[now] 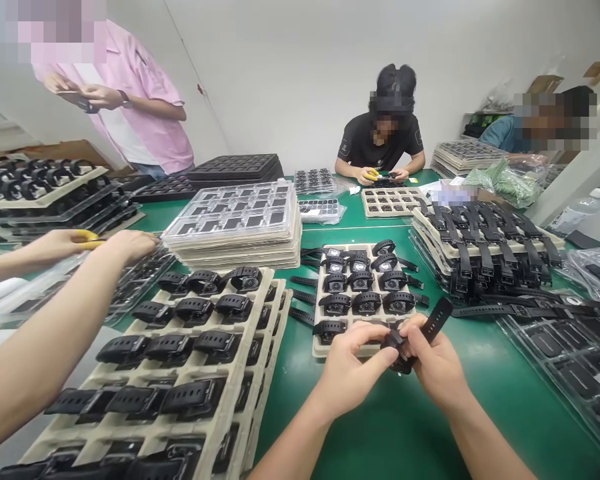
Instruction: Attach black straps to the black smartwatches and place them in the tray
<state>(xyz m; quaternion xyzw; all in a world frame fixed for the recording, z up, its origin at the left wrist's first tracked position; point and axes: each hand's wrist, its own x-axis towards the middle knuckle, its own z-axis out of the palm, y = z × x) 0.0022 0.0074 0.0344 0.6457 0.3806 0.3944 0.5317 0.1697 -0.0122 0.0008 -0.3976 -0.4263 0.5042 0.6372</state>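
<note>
Both hands are on a black smartwatch just over the near right corner of a cream tray. My left hand pinches the watch's band between thumb and fingers. My right hand grips the other side, and a loose black strap end sticks up past its fingers. Part of the watch body is hidden behind my fingers. In the tray, rows of black watches lie with their backs up and bands curled. Loose black straps lie along the tray's left side.
At left stand stacked cream trays of watches and a stack of clear-lidded trays. A co-worker's arms reach in there. At right are a pile of strap-laden trays and clear plastic trays. Another person works opposite.
</note>
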